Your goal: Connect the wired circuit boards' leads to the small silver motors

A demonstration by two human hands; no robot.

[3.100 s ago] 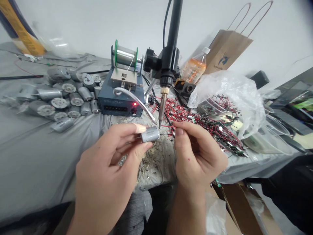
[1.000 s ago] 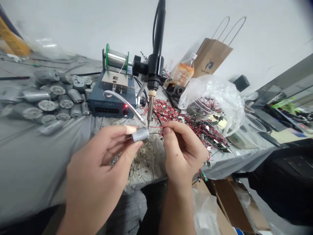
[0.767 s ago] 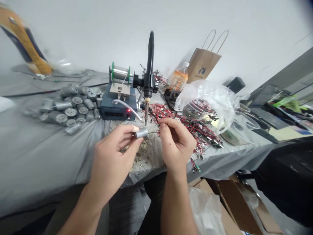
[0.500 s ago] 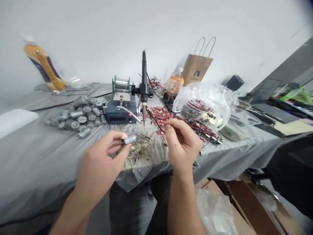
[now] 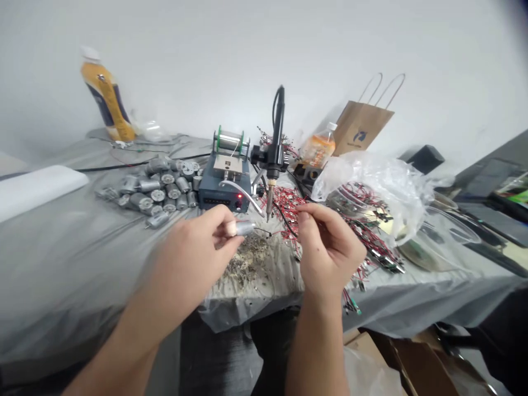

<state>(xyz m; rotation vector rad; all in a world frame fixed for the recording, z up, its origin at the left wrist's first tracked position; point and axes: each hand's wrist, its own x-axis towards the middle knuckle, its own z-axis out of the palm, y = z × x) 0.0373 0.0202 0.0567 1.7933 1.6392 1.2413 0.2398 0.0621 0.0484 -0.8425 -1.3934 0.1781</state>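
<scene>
My left hand [image 5: 198, 247] is closed on a small silver cylindrical motor [image 5: 245, 227], held nearly level between thumb and fingers. A short dark wire shows just beyond the motor's right end. To the right, my right hand [image 5: 328, 250] is closed in a pinch; whatever its fingertips hold is too small to make out. Between the hands and slightly behind them, a soldering iron [image 5: 277, 132] points tip-down from its clamp. A curved feed tube [image 5: 247, 193] reaches toward the tip from the blue-grey solder feeder [image 5: 220, 190], which carries a solder spool [image 5: 231, 141].
Several more motors [image 5: 165, 190] are heaped left of the feeder. Red wires with small parts [image 5: 289, 201] spread behind my right hand, near a clear plastic bag [image 5: 383, 181]. Solder debris [image 5: 247, 258] covers the cloth below the iron. Bottles and a paper bag [image 5: 363, 126] stand behind.
The view has swung left, so the bench appears farther right. My left hand has turned the motor and moved it a little; my right hand keeps its pinch.
</scene>
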